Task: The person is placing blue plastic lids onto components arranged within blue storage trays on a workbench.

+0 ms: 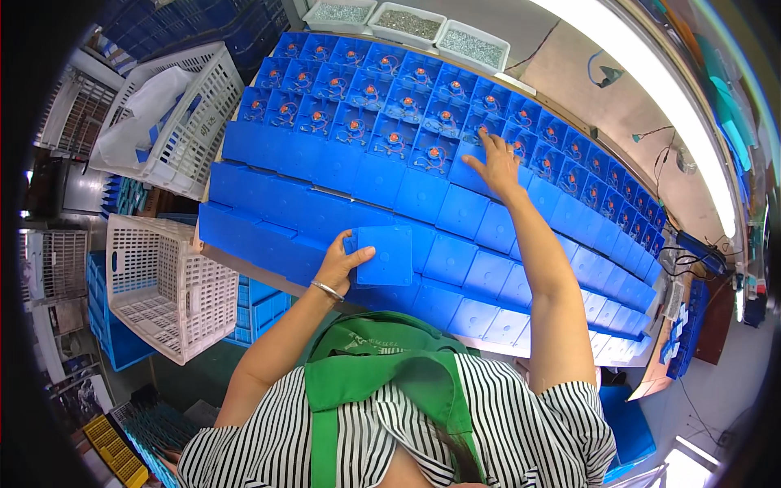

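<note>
My left hand (345, 265), a silver bangle at its wrist, is closed on the edge of a square blue plastic cover (387, 257). The cover is held above the near rows of blue panels. My right hand (498, 165) reaches forward over the open blue boxes (435, 154), thumb spread and fingers stretched out. Its fingertips are at one box and partly hide what lies inside. Each open box holds a small orange-red part (355, 125) with thin wires. Nearer to me, rows of flat blue panels (333, 167) lie side by side on the table.
Three white trays of small metal pieces (407, 24) stand along the far edge. White slatted crates (175, 285) and blue crates (264, 309) are stacked at the left. Black cables (691, 256) lie at the table's right end, and a bright tube lamp (659, 89) runs along the upper right.
</note>
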